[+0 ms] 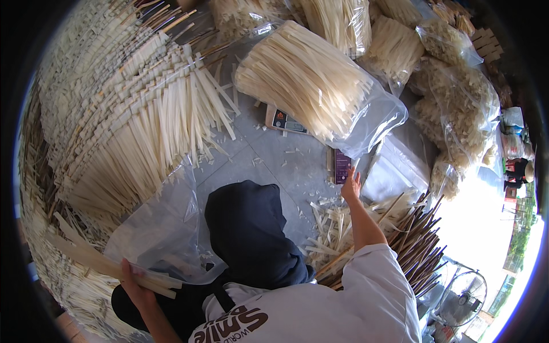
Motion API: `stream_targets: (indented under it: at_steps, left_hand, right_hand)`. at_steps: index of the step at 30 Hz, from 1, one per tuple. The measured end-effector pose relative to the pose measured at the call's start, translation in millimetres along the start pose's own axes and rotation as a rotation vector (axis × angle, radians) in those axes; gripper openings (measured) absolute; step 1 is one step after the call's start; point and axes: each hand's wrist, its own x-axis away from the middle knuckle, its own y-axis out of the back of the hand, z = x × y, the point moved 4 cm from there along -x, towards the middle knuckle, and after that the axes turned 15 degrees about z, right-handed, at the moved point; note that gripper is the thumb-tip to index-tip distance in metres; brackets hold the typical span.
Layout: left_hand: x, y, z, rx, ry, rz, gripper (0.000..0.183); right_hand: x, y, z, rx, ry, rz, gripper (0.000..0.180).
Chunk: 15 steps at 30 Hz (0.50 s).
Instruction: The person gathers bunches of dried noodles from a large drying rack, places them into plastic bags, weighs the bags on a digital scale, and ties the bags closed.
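Low on the left, my left hand (135,283) grips a small bundle of flat, pale dried strips (103,261) that look like noodles. A clear plastic bag (150,236) lies open against that bundle and across my lap. On the right, my right hand (351,184) is stretched out with its fingers apart, just beside a phone (342,165) with a lit screen. Above the phone, a clear bag packed with long strips (304,81) rests on a digital scale (285,120) and partly covers it. My dark-clothed knee (244,227) is between my hands.
Layered strips (141,128) hung over sticks form a tall stack on the left. Filled bags (454,103) crowd the back and right. Flat plastic bags (394,171), broken strips (334,227), brown sticks (411,244) and a fan (463,296) are on the right. Crumbs dot the grey tiled floor (266,163).
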Motion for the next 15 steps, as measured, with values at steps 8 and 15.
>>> stream_targets:
  at_steps: [8, 15]
  left_hand:
    - [-2.5, 4.3, 1.6, 0.013, 0.008, 0.005, 0.021]
    - [-2.0, 1.1, 0.6, 0.014, 0.018, -0.002, 0.021]
  right_hand:
    - [-0.9, 1.0, -1.1, -0.013, 0.011, -0.031, 0.085]
    - [-3.0, -2.2, 2.9, 0.014, -0.005, -0.006, 0.081]
